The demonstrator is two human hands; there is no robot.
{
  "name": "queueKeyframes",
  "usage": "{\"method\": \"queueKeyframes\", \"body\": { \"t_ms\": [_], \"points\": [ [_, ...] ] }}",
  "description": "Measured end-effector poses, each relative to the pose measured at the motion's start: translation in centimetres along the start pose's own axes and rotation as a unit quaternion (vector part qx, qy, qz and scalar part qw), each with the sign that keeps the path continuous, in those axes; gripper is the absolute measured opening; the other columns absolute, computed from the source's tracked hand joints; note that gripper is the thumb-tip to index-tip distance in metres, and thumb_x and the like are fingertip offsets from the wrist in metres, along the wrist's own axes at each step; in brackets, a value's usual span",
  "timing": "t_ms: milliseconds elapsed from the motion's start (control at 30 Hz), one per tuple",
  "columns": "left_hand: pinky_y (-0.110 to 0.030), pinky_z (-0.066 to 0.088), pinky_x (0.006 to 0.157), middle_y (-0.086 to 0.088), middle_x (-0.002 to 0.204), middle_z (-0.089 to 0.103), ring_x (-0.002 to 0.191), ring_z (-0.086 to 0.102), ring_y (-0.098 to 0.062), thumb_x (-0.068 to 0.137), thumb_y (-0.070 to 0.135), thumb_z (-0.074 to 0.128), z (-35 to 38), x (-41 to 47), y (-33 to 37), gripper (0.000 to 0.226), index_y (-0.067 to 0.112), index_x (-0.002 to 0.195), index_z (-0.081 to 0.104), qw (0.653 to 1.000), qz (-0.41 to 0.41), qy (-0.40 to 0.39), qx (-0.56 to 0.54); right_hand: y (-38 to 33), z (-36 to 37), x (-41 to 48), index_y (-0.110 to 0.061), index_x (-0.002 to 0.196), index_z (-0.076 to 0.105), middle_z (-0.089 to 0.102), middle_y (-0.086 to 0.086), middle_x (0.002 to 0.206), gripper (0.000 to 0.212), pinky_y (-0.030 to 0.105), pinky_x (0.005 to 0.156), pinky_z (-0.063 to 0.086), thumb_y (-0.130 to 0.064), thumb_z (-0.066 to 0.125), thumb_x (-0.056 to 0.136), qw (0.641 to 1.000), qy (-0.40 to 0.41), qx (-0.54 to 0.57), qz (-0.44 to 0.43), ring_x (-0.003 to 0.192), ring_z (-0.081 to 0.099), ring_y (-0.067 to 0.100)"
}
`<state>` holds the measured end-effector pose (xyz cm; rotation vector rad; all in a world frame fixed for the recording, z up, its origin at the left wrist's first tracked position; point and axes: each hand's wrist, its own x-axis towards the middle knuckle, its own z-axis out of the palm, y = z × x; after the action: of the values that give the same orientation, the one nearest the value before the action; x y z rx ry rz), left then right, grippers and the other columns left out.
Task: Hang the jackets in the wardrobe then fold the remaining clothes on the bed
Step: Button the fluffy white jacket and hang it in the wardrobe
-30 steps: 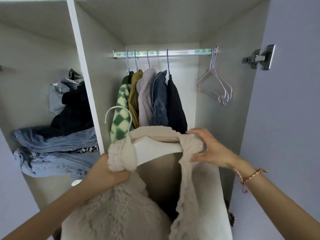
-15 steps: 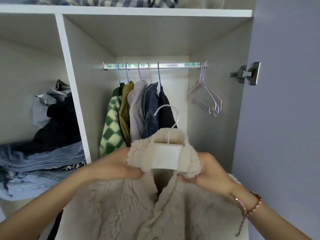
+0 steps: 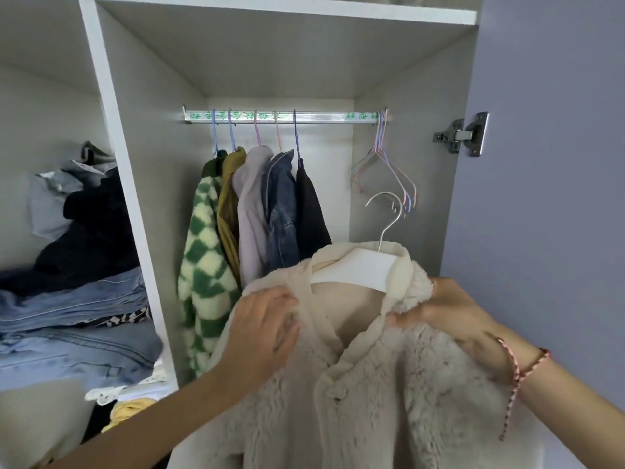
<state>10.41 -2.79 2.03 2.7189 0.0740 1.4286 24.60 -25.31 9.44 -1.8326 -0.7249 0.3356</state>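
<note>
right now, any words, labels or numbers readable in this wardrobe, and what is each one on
Green print on the hanging rail: too blurred to read.
Nothing written shows on the cream fleece jacket, the white hanger or the door hinge.

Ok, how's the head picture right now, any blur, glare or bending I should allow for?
Head view: wide-angle bending tilts the wardrobe divider and bows the edges; the rail shines with glare mid-span; the left hand and the fluffy cream jacket look slightly soft; the jeans stack on the left sits in dimmer light.
</note>
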Motion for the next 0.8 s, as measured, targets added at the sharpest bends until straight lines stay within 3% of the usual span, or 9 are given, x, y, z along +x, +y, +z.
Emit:
{"method": "queueKeyframes", "body": {
  "t_ms": [67, 133, 200, 267, 300, 367, 467, 667, 801],
  "points": [
    [-0.026, 0.037, 0.082, 0.003, 0.107, 0.057, 0.095, 0.048, -0.012, 0.094, 0.033, 0.042, 2.3, -0.8, 1.7, 0.021, 0.022, 0.105, 0.055, 0.991, 0.115, -0.063, 0.013, -0.2, -0.9, -0.7, -0.006, 0.085, 0.072, 0.074, 0.007, 0.084, 0.031, 0.026, 0.071, 0.052, 0.002, 0.084, 0.058, 1.000, -0.004, 0.017, 0.019, 0.078, 0.068, 0.018],
    [-0.024, 0.042, 0.083, 0.007, 0.115, 0.052, 0.096, 0.044, -0.010, 0.085, 0.028, 0.056, 4.7, -0.1, 2.7, 0.027, 0.023, 0.111, 0.056, 0.983, 0.123, -0.138, -0.002, -0.3, -1.6, -1.7, -0.005, 0.090, 0.072, 0.074, 0.010, 0.087, 0.033, 0.024, 0.066, 0.054, 0.001, 0.083, 0.060, 0.997, -0.022, 0.058, 0.050, 0.078, 0.071, 0.019],
    [-0.023, 0.047, 0.080, 0.004, 0.122, 0.052, 0.097, 0.043, -0.012, 0.067, 0.024, 0.068, 7.0, 1.2, 3.3, 0.053, 0.022, 0.118, 0.054, 0.970, 0.142, -0.197, 0.030, -0.9, -2.3, -2.7, -0.006, 0.092, 0.074, 0.074, 0.011, 0.091, 0.043, 0.040, 0.084, 0.056, -0.013, 0.089, 0.052, 0.993, -0.037, 0.072, 0.086, 0.088, 0.070, 0.026],
    [-0.022, 0.049, 0.081, 0.002, 0.124, 0.054, 0.100, 0.042, -0.013, 0.066, 0.033, 0.059, 7.9, 2.7, 4.2, 0.058, 0.022, 0.122, 0.051, 0.959, 0.149, -0.237, 0.049, -1.3, -3.3, -3.1, -0.004, 0.096, 0.073, 0.071, 0.015, 0.100, 0.068, 0.055, 0.097, 0.045, -0.025, 0.094, 0.035, 0.988, -0.067, 0.077, 0.117, 0.102, 0.065, 0.033],
    [-0.023, 0.049, 0.085, 0.001, 0.126, 0.053, 0.105, 0.041, -0.014, 0.070, 0.036, 0.049, 8.1, 3.3, 4.7, 0.056, 0.021, 0.124, 0.050, 0.958, 0.142, -0.246, 0.042, -1.6, -3.8, -3.4, 0.001, 0.101, 0.070, 0.069, 0.020, 0.106, 0.070, 0.055, 0.098, 0.044, -0.018, 0.092, 0.038, 0.980, -0.097, 0.105, 0.142, 0.104, 0.064, 0.036],
    [-0.028, 0.040, 0.101, -0.004, 0.140, 0.040, 0.120, 0.032, -0.017, 0.078, 0.034, 0.034, 8.5, 4.3, 5.5, 0.060, 0.015, 0.134, 0.044, 0.953, 0.140, -0.269, 0.006, -2.9, -4.7, -3.9, 0.009, 0.105, 0.066, 0.065, 0.027, 0.108, 0.051, 0.051, 0.091, 0.049, -0.004, 0.075, 0.056, 0.965, -0.135, 0.138, 0.175, 0.100, 0.064, 0.039],
    [-0.031, 0.025, 0.112, -0.008, 0.147, 0.025, 0.132, 0.022, -0.021, 0.088, 0.023, 0.043, 8.1, 6.5, 6.8, 0.054, 0.011, 0.140, 0.036, 0.954, 0.152, -0.259, -0.015, -5.3, -6.0, -4.5, 0.010, 0.099, 0.067, 0.067, 0.029, 0.101, 0.035, 0.050, 0.084, 0.052, 0.004, 0.068, 0.065, 0.969, -0.142, 0.135, 0.148, 0.092, 0.066, 0.040],
    [-0.034, 0.039, 0.082, -0.015, 0.103, 0.052, 0.099, 0.045, -0.029, 0.077, 0.020, 0.048, 5.7, 12.5, 6.7, 0.025, 0.001, 0.089, 0.060, 0.954, 0.196, -0.228, 0.001, -10.4, -7.5, -2.9, 0.004, 0.093, 0.068, 0.072, 0.019, 0.089, 0.018, 0.041, 0.075, 0.056, -0.002, 0.067, 0.076, 0.997, -0.032, 0.020, 0.070, 0.082, 0.069, 0.032],
    [-0.032, 0.024, 0.079, -0.010, 0.103, 0.050, 0.104, 0.040, -0.025, 0.074, 0.026, 0.041, 5.8, 14.5, 4.9, 0.029, 0.005, 0.078, 0.060, 0.951, 0.168, -0.233, 0.113, -11.6, -7.3, -0.4, 0.001, 0.080, 0.067, 0.070, 0.015, 0.076, 0.009, 0.036, 0.066, 0.055, 0.004, 0.070, 0.072, 0.999, 0.031, -0.003, 0.016, 0.069, 0.068, 0.027]
  ]
}}
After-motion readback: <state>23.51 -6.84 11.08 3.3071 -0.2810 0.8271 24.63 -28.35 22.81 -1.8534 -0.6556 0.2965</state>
